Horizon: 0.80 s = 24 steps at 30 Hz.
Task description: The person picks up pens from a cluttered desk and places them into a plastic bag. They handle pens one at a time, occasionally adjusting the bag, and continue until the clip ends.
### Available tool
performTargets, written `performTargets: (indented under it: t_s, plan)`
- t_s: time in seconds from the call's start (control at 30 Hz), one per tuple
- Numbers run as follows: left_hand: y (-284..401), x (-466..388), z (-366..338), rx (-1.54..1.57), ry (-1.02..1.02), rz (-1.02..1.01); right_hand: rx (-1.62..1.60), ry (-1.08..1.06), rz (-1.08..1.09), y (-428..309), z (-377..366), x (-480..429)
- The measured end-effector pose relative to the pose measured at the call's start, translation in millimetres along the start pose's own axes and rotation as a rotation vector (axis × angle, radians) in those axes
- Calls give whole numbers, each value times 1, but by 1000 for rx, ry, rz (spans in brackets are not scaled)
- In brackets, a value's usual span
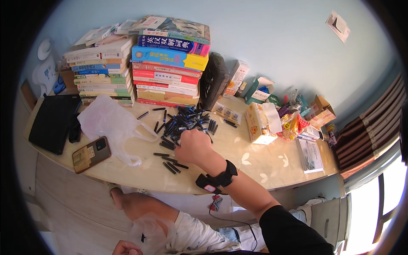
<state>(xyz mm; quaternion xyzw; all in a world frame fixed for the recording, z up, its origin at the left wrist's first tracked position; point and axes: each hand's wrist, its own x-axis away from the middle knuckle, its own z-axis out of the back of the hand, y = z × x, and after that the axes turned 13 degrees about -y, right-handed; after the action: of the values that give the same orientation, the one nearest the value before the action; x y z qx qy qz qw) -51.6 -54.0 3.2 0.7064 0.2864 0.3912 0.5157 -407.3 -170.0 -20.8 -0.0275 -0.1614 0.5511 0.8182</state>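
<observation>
A loose pile of small dark ink cartridges (183,120), several showing blue parts, lies on the pale wooden desk. My right hand (195,146) is at the near edge of this pile, back up and fingers curled under. Its fingertips are hidden, so whether it grips a cartridge does not show. Low in the picture, my left hand (128,248) is partly cut off by the lower rim. It holds a thin translucent plastic bag (154,231) over my lap, with a small dark piece visible in it. Several single cartridges (171,167) lie left of my right wrist.
A white plastic carrier bag (110,122) and a phone (91,154) lie left of the pile. Two stacks of books (170,60) and a black case (214,81) stand behind. Rightward are a tissue pack (259,126) and small boxes. A cable (229,220) hangs from my right wrist strap.
</observation>
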Motion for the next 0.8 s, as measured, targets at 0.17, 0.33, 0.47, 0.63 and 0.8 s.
performTargets:
  t_s: [0.17, 0.33, 0.47, 0.63, 0.8]
  plan:
    - [1, 10, -6, -7, 15, -36, -68, -75, 13, 6, 10, 17]
    - [-2, 17, -9, -3, -23, 8, -275, -145, 241, 6, 22, 68]
    - [-5, 15, -17, 7, -37, 0, -617, -151, 513, -21, 12, 138]
    - [-6, 24, -34, -3, 23, -139, -587, -55, 884, -59, -16, 193]
    - [-2, 30, -35, -135, 14, -368, -520, 42, 1057, -74, -28, 205]
